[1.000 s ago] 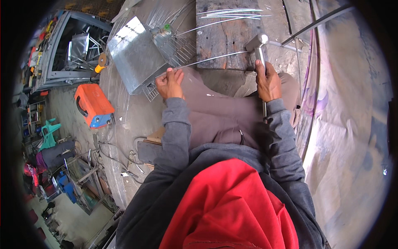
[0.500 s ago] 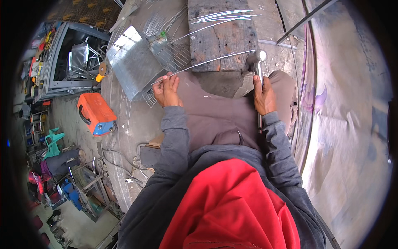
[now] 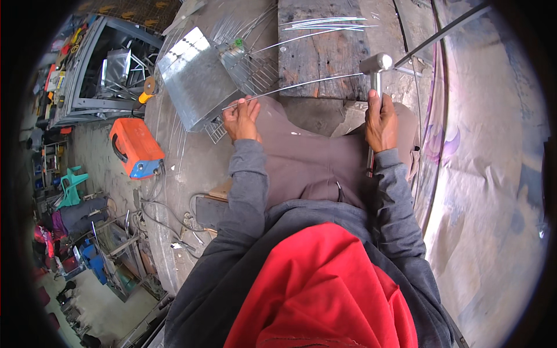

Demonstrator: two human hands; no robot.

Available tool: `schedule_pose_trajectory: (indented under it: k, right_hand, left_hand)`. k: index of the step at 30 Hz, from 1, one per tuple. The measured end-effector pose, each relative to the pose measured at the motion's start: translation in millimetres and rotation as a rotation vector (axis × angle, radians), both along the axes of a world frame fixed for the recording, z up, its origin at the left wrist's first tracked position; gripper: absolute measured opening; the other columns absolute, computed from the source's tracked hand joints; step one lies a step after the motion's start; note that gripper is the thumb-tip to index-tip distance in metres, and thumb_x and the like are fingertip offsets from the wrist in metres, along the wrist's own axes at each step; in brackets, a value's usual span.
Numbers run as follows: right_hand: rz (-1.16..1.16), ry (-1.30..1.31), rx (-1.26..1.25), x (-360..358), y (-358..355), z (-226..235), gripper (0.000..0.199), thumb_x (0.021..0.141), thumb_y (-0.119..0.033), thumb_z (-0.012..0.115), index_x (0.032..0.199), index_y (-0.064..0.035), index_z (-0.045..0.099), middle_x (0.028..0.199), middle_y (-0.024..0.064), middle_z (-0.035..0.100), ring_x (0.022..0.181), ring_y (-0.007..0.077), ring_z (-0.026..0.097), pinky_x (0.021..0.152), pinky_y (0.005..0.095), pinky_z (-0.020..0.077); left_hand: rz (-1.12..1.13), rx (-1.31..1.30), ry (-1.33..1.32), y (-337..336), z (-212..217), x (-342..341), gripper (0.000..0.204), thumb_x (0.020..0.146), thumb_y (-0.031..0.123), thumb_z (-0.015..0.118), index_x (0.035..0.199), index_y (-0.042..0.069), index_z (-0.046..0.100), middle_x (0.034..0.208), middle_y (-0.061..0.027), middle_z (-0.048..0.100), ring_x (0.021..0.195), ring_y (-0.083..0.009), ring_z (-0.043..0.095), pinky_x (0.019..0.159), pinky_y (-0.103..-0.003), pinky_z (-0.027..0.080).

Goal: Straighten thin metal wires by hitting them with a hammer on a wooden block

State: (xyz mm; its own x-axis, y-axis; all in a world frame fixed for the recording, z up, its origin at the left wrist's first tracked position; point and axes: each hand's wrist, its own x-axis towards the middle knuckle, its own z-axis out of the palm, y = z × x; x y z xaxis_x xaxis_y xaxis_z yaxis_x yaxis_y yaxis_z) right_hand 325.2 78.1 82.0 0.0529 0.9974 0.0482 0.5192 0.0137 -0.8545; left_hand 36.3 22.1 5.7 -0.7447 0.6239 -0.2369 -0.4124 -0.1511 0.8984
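A: Containers first?
B: Gray metal frame (image 3: 87,104), upper left: open, holds assorted metal pieces (image 3: 119,66). Sheet-metal box (image 3: 200,81), just beyond the left hand (image 3: 242,120): interior cannot be made out; wire rack (image 3: 217,132) partly visible at its near edge.
A: Left grip?
B: Narrow. Thumb and fingers pinch one end of a thin metal rod (image 3: 301,86). Rod runs rightward, its far part over a wooden board (image 3: 325,55).
A: Right?
B: Right hand (image 3: 383,123) is wrapped around the handle of a hammer (image 3: 377,62); head at the rod's far end. Contact: cannot tell.
A: Surface, room?
B: Board dark, weathered, on a gray surface (image 3: 188,156); loose thin rods (image 3: 331,23) lie across its far part. Left: orange-and-blue machine (image 3: 136,145), green stool (image 3: 71,187) farther off. Right: wrinkled pale sheeting (image 3: 493,203).
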Motion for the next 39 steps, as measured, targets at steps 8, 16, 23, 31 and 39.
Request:
schedule_pose_trajectory:
  k: [8,16,23,31,39]
  right_hand:
    - [0.037,-0.116,-0.073,-4,14,-19,0.055,0.102,-0.052,0.047,0.097,0.0002,0.060,0.068,0.0159,0.058,0.064,0.0291,0.058,0.064,0.0417,0.0453]
    - [0.104,-0.158,-0.103,-5,18,-22,0.051,0.102,-0.050,0.048,0.104,0.0006,0.059,0.078,0.0270,0.064,0.076,0.0476,0.064,0.068,0.0486,0.0482]
    - [-0.030,-0.129,-0.076,9,-12,-30,0.052,0.103,-0.051,0.046,0.099,0.0006,0.057,0.075,0.0254,0.062,0.070,0.0435,0.062,0.065,0.0486,0.0465]
    - [-0.042,-0.021,-0.208,12,-14,-42,0.055,0.102,-0.053,0.044,0.097,0.0005,0.056,0.068,0.0214,0.058,0.065,0.0369,0.060,0.064,0.0470,0.0458]
    - [-0.016,0.031,-0.392,0,-3,5,0.055,0.102,-0.050,0.049,0.092,0.0031,0.058,0.066,0.0180,0.058,0.065,0.0305,0.063,0.063,0.0438,0.0465]
  left_hand:
    - [0.046,-0.082,0.007,10,7,4,0.030,0.099,0.010,0.061,0.113,-0.007,0.041,0.111,-0.0264,0.062,0.101,-0.0382,0.068,0.087,-0.044,0.062]
    - [0.063,-0.118,0.025,9,7,4,0.032,0.099,0.013,0.062,0.111,-0.007,0.041,0.108,-0.0251,0.061,0.100,-0.0363,0.069,0.086,-0.043,0.062]
    - [0.045,-0.002,0.002,6,5,7,0.026,0.097,0.010,0.064,0.111,-0.001,0.046,0.111,-0.0235,0.064,0.098,-0.0338,0.069,0.087,-0.044,0.061]
    - [-0.019,0.047,-0.067,1,2,2,0.022,0.099,0.005,0.056,0.117,0.000,0.045,0.119,-0.0242,0.061,0.106,-0.0337,0.066,0.093,-0.044,0.059]
    - [-0.018,0.044,-0.080,-4,1,-7,0.023,0.098,0.003,0.055,0.118,0.001,0.045,0.119,-0.0242,0.061,0.106,-0.0336,0.066,0.095,-0.046,0.058]
